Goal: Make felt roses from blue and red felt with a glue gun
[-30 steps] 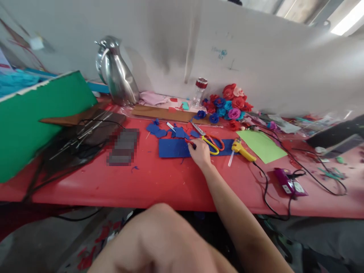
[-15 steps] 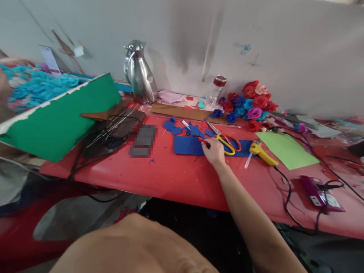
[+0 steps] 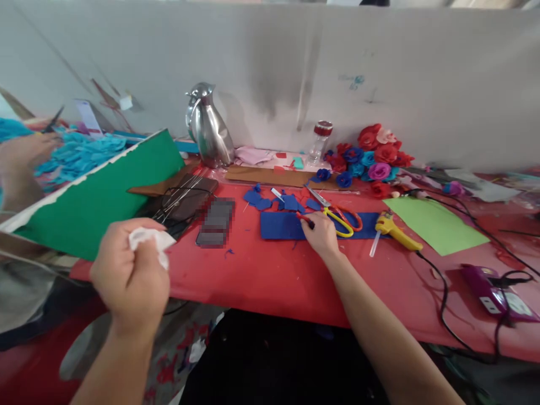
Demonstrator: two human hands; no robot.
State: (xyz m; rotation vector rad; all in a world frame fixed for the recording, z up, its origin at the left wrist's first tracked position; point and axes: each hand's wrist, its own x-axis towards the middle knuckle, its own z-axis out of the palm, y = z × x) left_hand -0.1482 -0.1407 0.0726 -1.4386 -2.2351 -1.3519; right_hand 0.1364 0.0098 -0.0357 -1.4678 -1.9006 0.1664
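1. The person's left hand [image 3: 130, 275] is curled tightly around a crumpled white tissue [image 3: 162, 241], raised above the table's front edge.
2. The right hand [image 3: 323, 232], fingers drawn together, pinches a slim red-and-black tool [image 3: 311, 224] at the flat blue rectangular strip [image 3: 278, 226] on the red tabletop [image 3: 261, 275].
3. A shiny steel jug [image 3: 212, 135] stands behind, contents hidden, left of a clear red-lidded bottle [image 3: 316, 148].
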